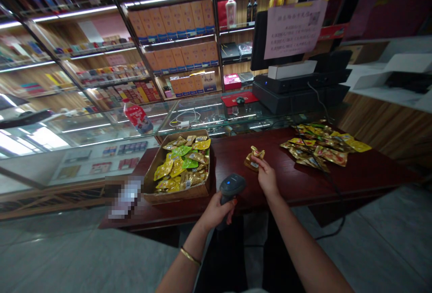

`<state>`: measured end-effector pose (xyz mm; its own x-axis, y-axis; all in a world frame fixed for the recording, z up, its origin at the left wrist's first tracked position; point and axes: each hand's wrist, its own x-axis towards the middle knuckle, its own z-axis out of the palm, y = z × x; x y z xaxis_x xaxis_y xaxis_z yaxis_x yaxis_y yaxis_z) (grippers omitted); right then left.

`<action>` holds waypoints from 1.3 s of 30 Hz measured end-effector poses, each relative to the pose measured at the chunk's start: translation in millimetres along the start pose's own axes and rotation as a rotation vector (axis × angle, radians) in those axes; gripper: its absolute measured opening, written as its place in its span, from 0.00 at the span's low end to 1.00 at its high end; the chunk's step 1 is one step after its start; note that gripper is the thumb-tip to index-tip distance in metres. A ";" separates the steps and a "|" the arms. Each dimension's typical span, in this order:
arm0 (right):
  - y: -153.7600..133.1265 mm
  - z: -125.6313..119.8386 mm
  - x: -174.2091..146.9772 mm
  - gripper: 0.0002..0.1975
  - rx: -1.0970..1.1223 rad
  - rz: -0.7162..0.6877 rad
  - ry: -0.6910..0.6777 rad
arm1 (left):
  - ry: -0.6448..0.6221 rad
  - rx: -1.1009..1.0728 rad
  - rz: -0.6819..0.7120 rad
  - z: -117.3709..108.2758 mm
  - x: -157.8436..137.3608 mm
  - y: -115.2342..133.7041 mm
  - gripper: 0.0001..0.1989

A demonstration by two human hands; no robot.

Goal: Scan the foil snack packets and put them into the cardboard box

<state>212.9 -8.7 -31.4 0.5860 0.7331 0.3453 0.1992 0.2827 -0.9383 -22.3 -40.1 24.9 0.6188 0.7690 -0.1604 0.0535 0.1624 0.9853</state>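
My left hand (218,212) is wrapped round the grip of a dark barcode scanner (232,184), whose small blue light is lit. My right hand (266,173) pinches a small gold snack packet (253,158) just above the dark red table, to the right of the scanner. Left of my hands sits an open cardboard box (175,197) filled with yellow, green and gold packets (184,162). A loose pile of gold and yellow packets (320,144) lies on the table at the right.
Behind the table stands a glass counter (209,115) with a white cable, a red mouse pad (239,98) and a drink bottle (137,116). A monitor with a pink paper sign (293,27) rises at the back right. A black cable (337,194) runs over the table's right side.
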 end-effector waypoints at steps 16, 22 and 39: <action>5.7 -2.4 1.1 0.18 -0.022 -0.119 0.020 | -0.057 0.033 0.034 -2.6 -0.4 0.4 0.16; 10.1 -3.3 1.7 0.20 -0.061 -0.136 0.020 | -0.023 0.022 0.049 -2.6 -0.6 -4.1 0.16; 11.9 -0.4 2.0 0.25 -0.066 -0.018 0.025 | -0.021 0.003 0.066 -1.7 0.2 -3.9 0.18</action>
<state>216.8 -4.1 -41.9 0.6008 0.7127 0.3621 0.2605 0.2537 -0.9315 -23.8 -39.5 20.9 0.6372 0.7650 -0.0937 0.0145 0.1096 0.9939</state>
